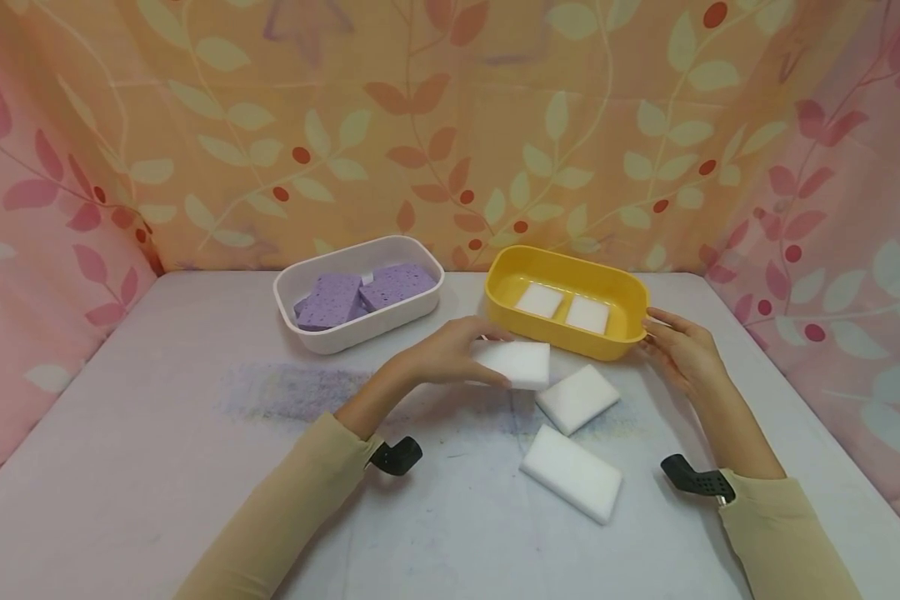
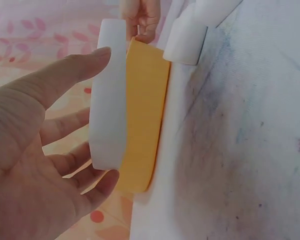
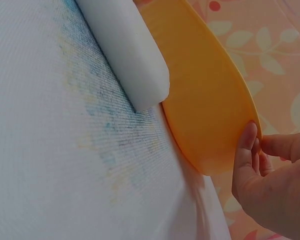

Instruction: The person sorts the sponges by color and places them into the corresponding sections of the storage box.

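Between thumb and fingers, my left hand (image 1: 453, 352) grips a white sponge block (image 1: 521, 365), held above the table in front of the yellow basin (image 1: 562, 333). In the left wrist view the same white sponge (image 2: 109, 95) stands on edge across the fingers, overlapping the basin's side. My right hand (image 1: 686, 354) pinches the basin's right end; the right wrist view shows thumb and fingertips at the rim (image 3: 257, 112). Two white sponges (image 1: 537, 300) (image 1: 588, 315) lie flat inside the basin. Two more white sponges (image 1: 577, 398) (image 1: 572, 473) lie on the table before it.
A white basin (image 1: 360, 337) with several purple sponges (image 1: 332, 302) stands at the back left. Smudges of colour mark the white table cover (image 1: 435, 525). A patterned curtain (image 1: 450, 125) closes off the back and both sides.
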Tool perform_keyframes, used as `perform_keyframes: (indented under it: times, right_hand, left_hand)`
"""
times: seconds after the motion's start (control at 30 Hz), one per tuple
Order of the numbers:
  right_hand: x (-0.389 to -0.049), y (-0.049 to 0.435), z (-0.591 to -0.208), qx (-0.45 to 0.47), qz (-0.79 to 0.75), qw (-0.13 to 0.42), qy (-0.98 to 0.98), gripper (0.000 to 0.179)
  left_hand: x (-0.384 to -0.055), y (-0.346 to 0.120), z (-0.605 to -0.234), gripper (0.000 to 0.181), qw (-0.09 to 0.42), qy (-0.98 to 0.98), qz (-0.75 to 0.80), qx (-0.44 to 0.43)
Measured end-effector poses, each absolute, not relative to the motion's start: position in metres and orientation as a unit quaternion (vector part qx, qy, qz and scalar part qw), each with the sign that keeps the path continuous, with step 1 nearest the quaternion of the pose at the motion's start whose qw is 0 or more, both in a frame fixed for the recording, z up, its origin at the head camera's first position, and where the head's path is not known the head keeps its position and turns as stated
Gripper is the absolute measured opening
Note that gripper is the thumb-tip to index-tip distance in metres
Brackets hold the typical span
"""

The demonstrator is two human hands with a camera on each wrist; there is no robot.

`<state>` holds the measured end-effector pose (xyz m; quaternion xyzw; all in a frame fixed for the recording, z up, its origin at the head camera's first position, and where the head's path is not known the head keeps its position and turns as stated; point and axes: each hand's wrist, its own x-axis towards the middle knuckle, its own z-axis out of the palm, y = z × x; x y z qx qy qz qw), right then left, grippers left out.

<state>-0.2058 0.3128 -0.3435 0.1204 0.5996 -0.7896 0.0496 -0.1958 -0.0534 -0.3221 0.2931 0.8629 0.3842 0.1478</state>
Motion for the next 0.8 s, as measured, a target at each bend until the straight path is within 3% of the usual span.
perform_keyframes:
  times: [0.17,0.33,0.8]
  right_hand:
    - [-0.206,0.312,-0.342,0.127,-0.785,0.05,0.604,0.037]
    - [-0.206,0.311,-0.342,0.127,-0.787,0.053,0.602,0.033]
    - [-0.207,0.312,-0.345,0.118,-0.79,0.047,0.6,0.035]
  left_hand:
    - [-0.203,-0.048,-0.317,0.059,0.12,0.865,0.382,0.302]
    - [-0.214,-0.043,-0.314,0.059,0.093,0.873,0.372,0.301]
    - [-0.233,-0.019,-0.298,0.067,0.078,0.898,0.346,0.26]
